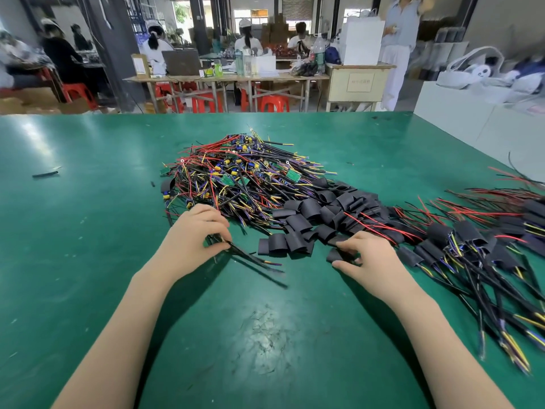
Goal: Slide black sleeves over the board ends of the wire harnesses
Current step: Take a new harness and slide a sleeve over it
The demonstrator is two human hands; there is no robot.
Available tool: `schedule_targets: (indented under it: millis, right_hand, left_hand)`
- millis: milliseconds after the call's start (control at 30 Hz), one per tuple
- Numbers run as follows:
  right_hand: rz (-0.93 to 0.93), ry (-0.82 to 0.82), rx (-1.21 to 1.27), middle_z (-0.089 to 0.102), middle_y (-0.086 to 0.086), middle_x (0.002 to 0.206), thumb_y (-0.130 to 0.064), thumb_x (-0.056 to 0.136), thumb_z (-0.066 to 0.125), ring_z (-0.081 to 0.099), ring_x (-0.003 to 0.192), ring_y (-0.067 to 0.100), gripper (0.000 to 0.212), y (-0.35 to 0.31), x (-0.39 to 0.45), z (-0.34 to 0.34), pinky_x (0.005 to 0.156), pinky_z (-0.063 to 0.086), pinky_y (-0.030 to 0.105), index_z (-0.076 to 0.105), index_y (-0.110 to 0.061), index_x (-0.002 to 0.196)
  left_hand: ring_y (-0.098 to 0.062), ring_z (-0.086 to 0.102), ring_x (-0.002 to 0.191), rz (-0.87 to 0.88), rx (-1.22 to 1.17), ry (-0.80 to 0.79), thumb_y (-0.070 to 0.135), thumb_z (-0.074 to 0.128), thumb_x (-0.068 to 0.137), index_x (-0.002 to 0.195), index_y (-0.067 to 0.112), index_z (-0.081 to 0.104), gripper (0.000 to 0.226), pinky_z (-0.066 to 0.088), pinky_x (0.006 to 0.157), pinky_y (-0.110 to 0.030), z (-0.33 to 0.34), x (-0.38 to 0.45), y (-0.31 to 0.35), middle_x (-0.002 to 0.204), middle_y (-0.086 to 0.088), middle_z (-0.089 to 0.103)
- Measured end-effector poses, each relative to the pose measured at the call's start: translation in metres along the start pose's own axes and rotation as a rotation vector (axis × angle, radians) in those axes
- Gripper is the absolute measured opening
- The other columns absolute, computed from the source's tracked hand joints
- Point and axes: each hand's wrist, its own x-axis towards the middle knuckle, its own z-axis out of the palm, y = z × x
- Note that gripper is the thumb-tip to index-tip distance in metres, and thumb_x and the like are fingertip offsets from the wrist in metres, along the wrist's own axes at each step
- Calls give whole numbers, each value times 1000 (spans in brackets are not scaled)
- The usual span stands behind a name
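Note:
A big heap of wire harnesses (236,175) with small green boards and red, black and yellow wires lies mid-table. Loose black sleeves (318,214) are piled to its right. My left hand (196,234) grips one harness (259,262) at the heap's near edge; its black cable trails toward the right. My right hand (365,258) pinches a single black sleeve (334,255) lying on the table beside the sleeve pile. Sleeved harnesses (472,255) lie in a pile at the right.
The green table (88,261) has a stray black piece (44,174) at far left. White boxes (472,119) stand at the back right corner. People sit at benches beyond the table's far edge.

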Motion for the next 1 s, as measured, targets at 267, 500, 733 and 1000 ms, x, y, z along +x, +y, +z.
schedule_targets:
  millis: [267, 500, 733, 1000]
  right_hand:
    - [-51, 34, 54, 61, 3, 94, -15, 79, 74, 59, 87, 19, 33, 0, -2, -6, 81, 50, 35, 71, -15, 111]
    - [-164, 200, 160, 61, -3, 91, -5, 75, 75, 57, 84, 13, 24, -5, -4, -15, 80, 48, 27, 69, -13, 96]
    - [-267, 236, 225, 61, -3, 95, -4, 74, 76, 59, 89, 16, 27, -11, -4, -13, 81, 45, 22, 68, -13, 99]
    - [-361, 208, 203, 61, -5, 100, -8, 75, 76, 53, 93, 4, 29, -19, -7, -9, 85, 42, 22, 69, -15, 102]
  left_hand:
    - [-7, 65, 79, -65, -360, 137, 8, 79, 77, 85, 13, 78, 9, 49, 80, -20, -12, 4, 25, 84, 6, 71]
    - [-12, 64, 71, -91, -380, -12, 7, 80, 78, 83, 15, 79, 9, 54, 72, -31, -5, 2, 27, 80, 3, 71]
    - [-12, 63, 68, -88, -365, -44, 7, 81, 77, 82, 17, 78, 11, 53, 71, -27, -1, 1, 28, 80, 5, 70]
    - [-12, 64, 69, -113, -357, -90, 9, 81, 78, 82, 16, 78, 9, 54, 72, -29, 2, 1, 28, 80, 7, 70]
